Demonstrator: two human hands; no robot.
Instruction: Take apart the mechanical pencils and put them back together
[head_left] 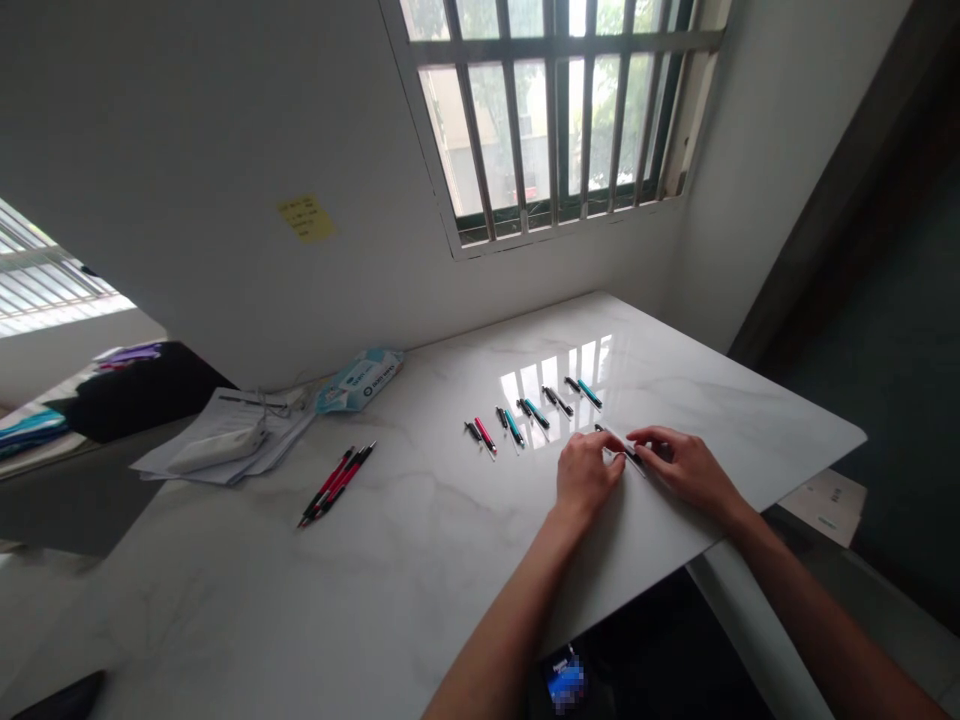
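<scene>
The left hand [589, 475] and right hand [686, 470] were close together above a white marble table [225, 570], their fingertips on a slim dark pen [634, 456] lying flat; whether they gripped it could not be told. Just beyond the hands lay a row of pens with red or teal barrels [536, 412], and farther left a bundle of red-and-black pens [337, 483].
</scene>
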